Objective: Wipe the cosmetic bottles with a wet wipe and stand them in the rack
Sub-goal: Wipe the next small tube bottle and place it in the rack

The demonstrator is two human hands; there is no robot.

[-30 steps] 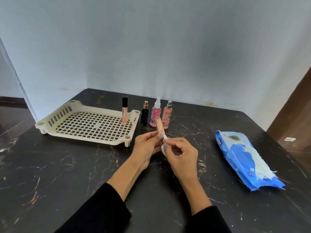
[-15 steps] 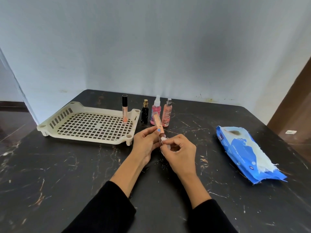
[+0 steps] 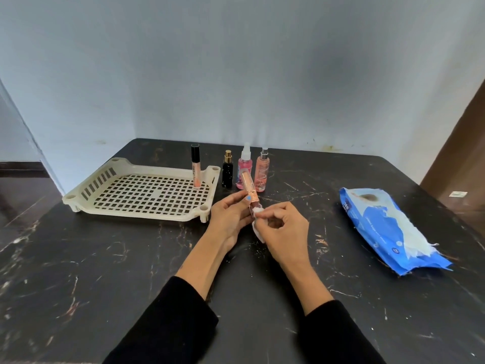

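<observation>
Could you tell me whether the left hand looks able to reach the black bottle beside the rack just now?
Probably not yet: the left hand grips the rose-gold tube. Otherwise the path to the black bottle looks free.

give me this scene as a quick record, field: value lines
left hand: grips rose-gold tube, tilted
right hand: pinches wet wipe against tube's lower end
rack: holds one black-capped tube, upright
waiting on table: black bottle, pink spray bottle, peach spray bottle
wipes pack: right side, open
</observation>
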